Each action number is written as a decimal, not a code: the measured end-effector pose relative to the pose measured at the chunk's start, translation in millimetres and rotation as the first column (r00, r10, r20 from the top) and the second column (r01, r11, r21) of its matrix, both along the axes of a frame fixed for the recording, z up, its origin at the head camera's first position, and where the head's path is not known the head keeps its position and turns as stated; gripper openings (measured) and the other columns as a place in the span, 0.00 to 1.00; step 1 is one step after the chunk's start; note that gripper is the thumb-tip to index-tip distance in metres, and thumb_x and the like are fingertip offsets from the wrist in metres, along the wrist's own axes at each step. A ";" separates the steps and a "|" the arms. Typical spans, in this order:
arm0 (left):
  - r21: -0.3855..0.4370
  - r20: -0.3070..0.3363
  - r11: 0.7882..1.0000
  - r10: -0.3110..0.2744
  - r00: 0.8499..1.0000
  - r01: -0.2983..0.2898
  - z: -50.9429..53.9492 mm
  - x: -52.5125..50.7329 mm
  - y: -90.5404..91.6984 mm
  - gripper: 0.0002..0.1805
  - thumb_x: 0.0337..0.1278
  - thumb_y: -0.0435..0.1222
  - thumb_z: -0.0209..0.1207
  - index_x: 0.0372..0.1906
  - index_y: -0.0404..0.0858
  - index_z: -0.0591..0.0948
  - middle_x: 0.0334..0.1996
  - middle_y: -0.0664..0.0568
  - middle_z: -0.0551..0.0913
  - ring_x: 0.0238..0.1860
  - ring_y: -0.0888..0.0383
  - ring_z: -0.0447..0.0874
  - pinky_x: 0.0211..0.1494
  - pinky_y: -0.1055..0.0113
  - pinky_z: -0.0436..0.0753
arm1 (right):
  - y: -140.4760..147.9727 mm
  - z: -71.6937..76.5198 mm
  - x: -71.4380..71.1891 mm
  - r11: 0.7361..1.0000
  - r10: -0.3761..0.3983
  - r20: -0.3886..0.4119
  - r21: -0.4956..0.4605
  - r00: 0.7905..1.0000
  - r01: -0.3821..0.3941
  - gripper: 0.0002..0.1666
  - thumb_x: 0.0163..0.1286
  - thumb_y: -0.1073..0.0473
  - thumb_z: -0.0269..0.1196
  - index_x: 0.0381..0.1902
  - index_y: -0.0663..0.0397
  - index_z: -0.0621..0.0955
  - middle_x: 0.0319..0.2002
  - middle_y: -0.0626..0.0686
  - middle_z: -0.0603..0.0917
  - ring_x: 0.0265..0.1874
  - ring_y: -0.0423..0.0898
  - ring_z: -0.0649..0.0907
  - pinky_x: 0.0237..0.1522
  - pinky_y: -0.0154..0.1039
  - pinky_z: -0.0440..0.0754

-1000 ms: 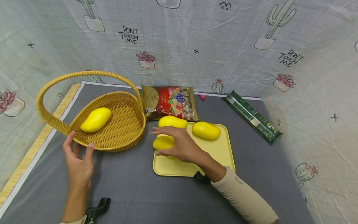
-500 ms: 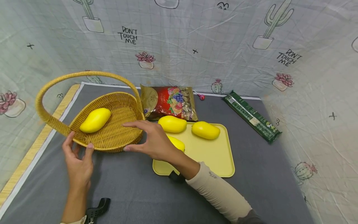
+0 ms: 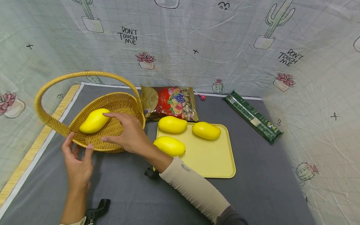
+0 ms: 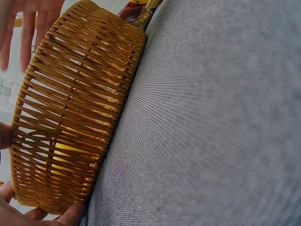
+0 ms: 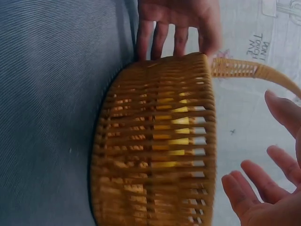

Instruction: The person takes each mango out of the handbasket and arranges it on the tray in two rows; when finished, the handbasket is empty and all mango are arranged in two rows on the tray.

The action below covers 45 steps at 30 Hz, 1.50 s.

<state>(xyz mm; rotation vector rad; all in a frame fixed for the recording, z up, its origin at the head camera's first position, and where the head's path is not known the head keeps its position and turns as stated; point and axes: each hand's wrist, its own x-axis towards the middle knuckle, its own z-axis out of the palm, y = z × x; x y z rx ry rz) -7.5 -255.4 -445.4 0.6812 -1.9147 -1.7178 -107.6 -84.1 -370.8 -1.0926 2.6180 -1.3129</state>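
Observation:
My left hand (image 3: 80, 165) holds the near-left side of a yellow wicker basket (image 3: 123, 147), thumb at the rim and fingers against the outer wall. A single yellow mango (image 3: 95, 121) lies inside the basket, glimpsed through the weave in both wrist views. Over the basket's opening hovers my right hand (image 3: 130, 132), thumb and fingers spread with nothing between them. From the head view, its index fingertip overlaps the mango's right end; in the right wrist view the hand (image 5: 268, 188) is above the rim. Three more mangoes, including a front one (image 3: 170, 146), lie on a pale yellow tray (image 3: 211, 162).
Behind the tray lies a red and gold candy bag (image 3: 170, 103), close to the basket's right side. A pink lollipop (image 3: 202, 97) is beside it. At the right rests a long green packet (image 3: 253, 117). The tall basket handle (image 3: 90, 74) arches over the basket's far side.
My right hand has moved left, from over the tray's front-left mango to above the basket, holding nothing. That mango is uncovered again. My left hand stays on the basket.

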 end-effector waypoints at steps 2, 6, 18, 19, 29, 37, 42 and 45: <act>0.004 -0.001 1.000 0.001 1.000 -0.001 0.1 -0.2 -0.4 0.37 0.68 0.34 0.57 0.75 0.58 0.56 0.78 0.59 0.49 0.77 0.50 0.52 0.75 0.47 0.61 | -9.2 -1.3 -1.7 1.000 -0.014 -0.019 0.025 1.000 0.014 0.45 0.55 0.38 0.74 0.70 0.32 0.71 0.67 0.37 0.76 0.66 0.34 0.75 0.66 0.29 0.70; 0.014 -0.003 1.000 0.004 1.000 -0.004 0.2 0.5 -0.6 0.37 0.67 0.34 0.57 0.75 0.58 0.56 0.78 0.59 0.49 0.77 0.50 0.52 0.76 0.47 0.61 | -25.6 -3.7 -5.2 0.996 -0.034 -0.046 0.076 0.998 0.037 0.44 0.55 0.38 0.73 0.69 0.30 0.71 0.67 0.37 0.76 0.67 0.34 0.74 0.69 0.31 0.67; 0.028 -0.005 1.000 -0.004 1.000 0.004 1.6 1.5 -0.2 0.37 0.68 0.35 0.57 0.75 0.59 0.56 0.79 0.60 0.47 0.78 0.50 0.51 0.77 0.44 0.58 | -61.0 -12.1 -26.9 0.958 -0.033 -0.038 0.283 0.999 0.042 0.47 0.55 0.37 0.72 0.71 0.23 0.66 0.69 0.33 0.72 0.69 0.33 0.69 0.70 0.29 0.64; 0.031 -0.009 1.000 -0.005 1.000 0.005 1.7 1.5 -0.2 0.37 0.68 0.35 0.57 0.75 0.58 0.56 0.79 0.60 0.47 0.78 0.50 0.50 0.77 0.44 0.58 | -63.1 -12.7 -28.4 0.956 -0.029 -0.033 0.291 0.999 0.037 0.47 0.55 0.37 0.73 0.71 0.23 0.66 0.69 0.33 0.71 0.69 0.33 0.68 0.71 0.29 0.63; 0.032 -0.002 0.999 -0.006 1.000 0.006 1.5 0.8 -0.6 0.37 0.68 0.35 0.57 0.75 0.58 0.56 0.79 0.60 0.48 0.77 0.50 0.51 0.77 0.45 0.58 | -82.4 -14.3 -39.3 0.920 0.001 -0.042 0.392 0.999 0.015 0.46 0.56 0.40 0.73 0.71 0.21 0.67 0.73 0.34 0.66 0.74 0.34 0.63 0.71 0.30 0.64; 0.039 -0.015 0.999 -0.006 1.000 0.007 0.0 -0.7 0.4 0.37 0.67 0.34 0.58 0.75 0.58 0.57 0.78 0.60 0.49 0.78 0.49 0.52 0.75 0.47 0.60 | -95.8 -18.3 -45.5 0.879 -0.004 -0.053 0.477 0.999 0.029 0.44 0.58 0.41 0.72 0.70 0.18 0.66 0.75 0.33 0.62 0.75 0.35 0.61 0.66 0.31 0.72; 0.043 -0.011 0.999 -0.007 1.000 0.007 0.7 -0.2 0.9 0.37 0.67 0.34 0.58 0.75 0.59 0.57 0.78 0.60 0.49 0.77 0.50 0.52 0.75 0.46 0.59 | -98.7 -21.3 -48.5 0.867 0.003 -0.062 0.497 0.998 0.028 0.43 0.59 0.41 0.72 0.70 0.17 0.66 0.76 0.34 0.61 0.75 0.36 0.60 0.67 0.32 0.71; 0.048 -0.017 0.999 -0.002 1.000 0.002 1.2 0.6 0.8 0.37 0.67 0.34 0.58 0.75 0.58 0.57 0.78 0.60 0.49 0.77 0.50 0.52 0.75 0.46 0.59 | -100.5 -22.0 -50.1 0.862 0.017 -0.078 0.507 0.997 0.025 0.43 0.59 0.41 0.72 0.70 0.17 0.66 0.76 0.34 0.60 0.76 0.36 0.60 0.68 0.32 0.70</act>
